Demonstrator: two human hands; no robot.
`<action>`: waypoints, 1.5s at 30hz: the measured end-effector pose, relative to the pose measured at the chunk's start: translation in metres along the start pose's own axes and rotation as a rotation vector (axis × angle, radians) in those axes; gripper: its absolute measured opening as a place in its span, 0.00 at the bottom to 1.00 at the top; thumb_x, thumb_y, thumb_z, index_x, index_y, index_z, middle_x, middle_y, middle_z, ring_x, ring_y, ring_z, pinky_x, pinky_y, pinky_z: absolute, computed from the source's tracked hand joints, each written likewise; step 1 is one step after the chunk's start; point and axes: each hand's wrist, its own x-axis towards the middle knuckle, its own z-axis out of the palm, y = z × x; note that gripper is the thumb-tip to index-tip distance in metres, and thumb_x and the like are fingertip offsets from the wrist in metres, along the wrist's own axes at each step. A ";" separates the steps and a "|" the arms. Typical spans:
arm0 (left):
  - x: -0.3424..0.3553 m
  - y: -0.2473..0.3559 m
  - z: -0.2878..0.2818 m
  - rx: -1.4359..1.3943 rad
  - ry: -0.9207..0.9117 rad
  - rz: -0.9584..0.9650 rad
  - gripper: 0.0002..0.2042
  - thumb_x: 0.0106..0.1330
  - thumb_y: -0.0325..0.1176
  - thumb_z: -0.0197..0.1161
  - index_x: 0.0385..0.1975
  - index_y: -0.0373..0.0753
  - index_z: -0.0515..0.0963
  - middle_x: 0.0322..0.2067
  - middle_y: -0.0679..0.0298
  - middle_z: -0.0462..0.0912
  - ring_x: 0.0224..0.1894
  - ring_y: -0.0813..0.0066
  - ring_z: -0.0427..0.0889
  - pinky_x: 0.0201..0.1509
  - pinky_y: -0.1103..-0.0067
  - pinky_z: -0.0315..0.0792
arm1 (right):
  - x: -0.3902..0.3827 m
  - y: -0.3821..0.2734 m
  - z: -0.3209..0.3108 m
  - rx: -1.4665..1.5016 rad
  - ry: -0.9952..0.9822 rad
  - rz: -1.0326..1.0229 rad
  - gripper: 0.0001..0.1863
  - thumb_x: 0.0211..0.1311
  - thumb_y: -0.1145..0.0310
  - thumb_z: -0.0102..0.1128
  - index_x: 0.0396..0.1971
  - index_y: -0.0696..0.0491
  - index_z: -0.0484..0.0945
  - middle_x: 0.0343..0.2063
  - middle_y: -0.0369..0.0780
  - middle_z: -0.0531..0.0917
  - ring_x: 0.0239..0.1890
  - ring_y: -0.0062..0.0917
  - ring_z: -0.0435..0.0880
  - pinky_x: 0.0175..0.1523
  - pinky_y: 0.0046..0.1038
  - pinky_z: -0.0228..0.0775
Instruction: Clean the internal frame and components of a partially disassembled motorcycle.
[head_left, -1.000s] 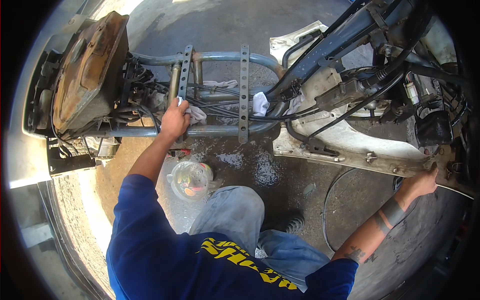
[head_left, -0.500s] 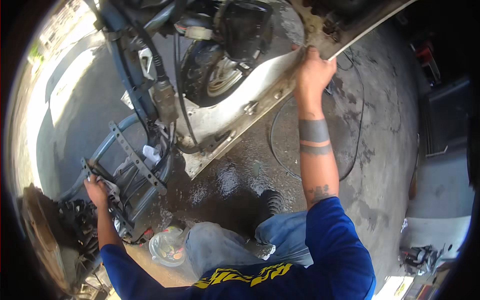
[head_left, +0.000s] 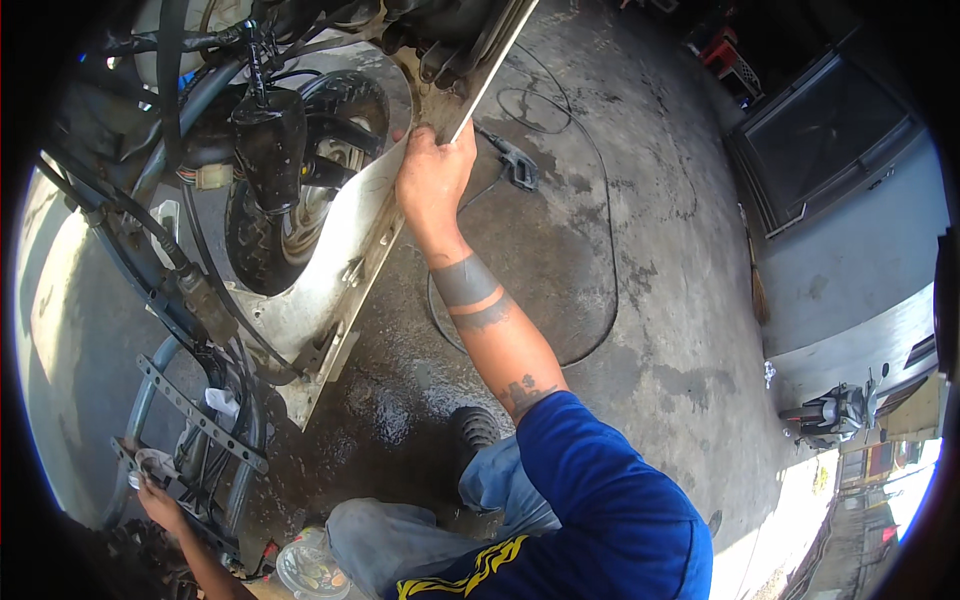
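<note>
My right hand (head_left: 435, 180) is closed on the edge of a dirty white body panel (head_left: 290, 320) of a partly stripped motorcycle, beside its front wheel (head_left: 255, 245). Low at the left, my left hand (head_left: 165, 510) is closed on a white cloth (head_left: 155, 465) at the blue tubular frame (head_left: 248, 490), by a perforated metal strip (head_left: 200, 420). Black cables and a hanging black component (head_left: 265, 150) lie left of the panel.
A dark tool (head_left: 518, 168) with a long looped hose (head_left: 610, 260) lies on wet concrete (head_left: 670, 310). A clear bucket (head_left: 305, 570) is by my knee. A parked scooter (head_left: 830, 410), a pale wall (head_left: 850, 280) and a red chair (head_left: 720, 50) are at the right.
My view has swung right toward the front wheel and panel, bringing the wall and scooter into view. Both hands keep their holds and now appear farther left in the picture.
</note>
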 end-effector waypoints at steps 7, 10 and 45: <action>-0.135 0.064 -0.112 -0.059 -0.144 -0.130 0.15 0.71 0.28 0.54 0.53 0.33 0.79 0.46 0.45 0.84 0.49 0.47 0.83 0.54 0.64 0.74 | -0.017 -0.002 0.025 0.096 -0.063 0.063 0.13 0.59 0.83 0.48 0.44 0.64 0.73 0.33 0.45 0.80 0.31 0.26 0.83 0.38 0.29 0.74; -0.130 0.145 -0.157 -0.113 -0.250 -0.139 0.11 0.65 0.22 0.54 0.43 0.31 0.82 0.39 0.45 0.84 0.42 0.46 0.83 0.48 0.63 0.75 | 0.003 0.012 0.004 0.195 -0.098 -0.008 0.15 0.62 0.80 0.50 0.48 0.70 0.74 0.41 0.48 0.82 0.35 0.38 0.86 0.41 0.37 0.82; -0.278 0.206 -0.119 0.126 -1.139 -0.230 0.26 0.56 0.31 0.63 0.58 0.42 0.74 0.56 0.47 0.74 0.59 0.46 0.74 0.57 0.57 0.75 | 0.049 0.039 -0.016 0.066 -0.125 0.196 0.23 0.65 0.71 0.53 0.48 0.80 0.72 0.47 0.60 0.81 0.47 0.46 0.85 0.51 0.44 0.81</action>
